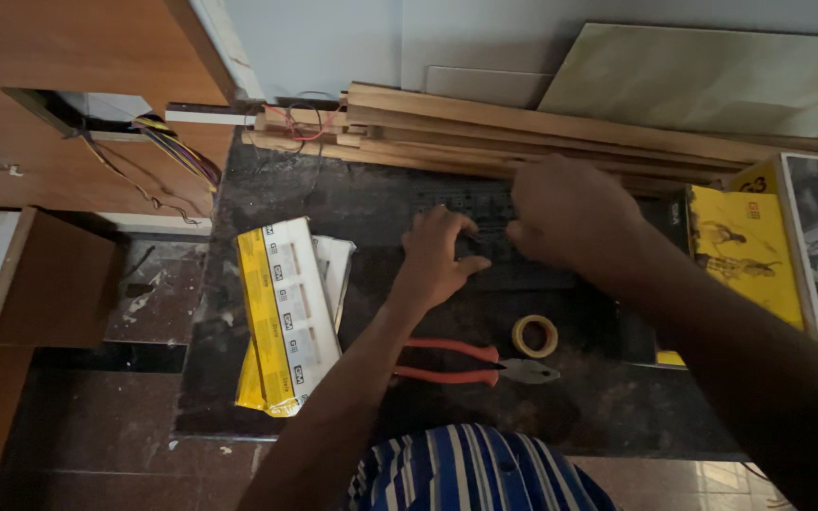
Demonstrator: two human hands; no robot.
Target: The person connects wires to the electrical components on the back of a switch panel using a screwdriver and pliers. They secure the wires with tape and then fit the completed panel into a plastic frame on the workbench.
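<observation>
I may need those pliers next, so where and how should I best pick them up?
Probably by the two red handles, not the metal jaws. The pliers lie flat on the dark countertop, handles pointing left and slightly spread, jaws pointing right toward the tape roll. Coming from above with the left hand, close the grip around both handles near their middle.

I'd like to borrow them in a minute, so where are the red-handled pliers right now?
In the head view the pliers lie on the dark slab below both hands, beside the left forearm, their jaws pointing right, just under the roll of tape.
</observation>
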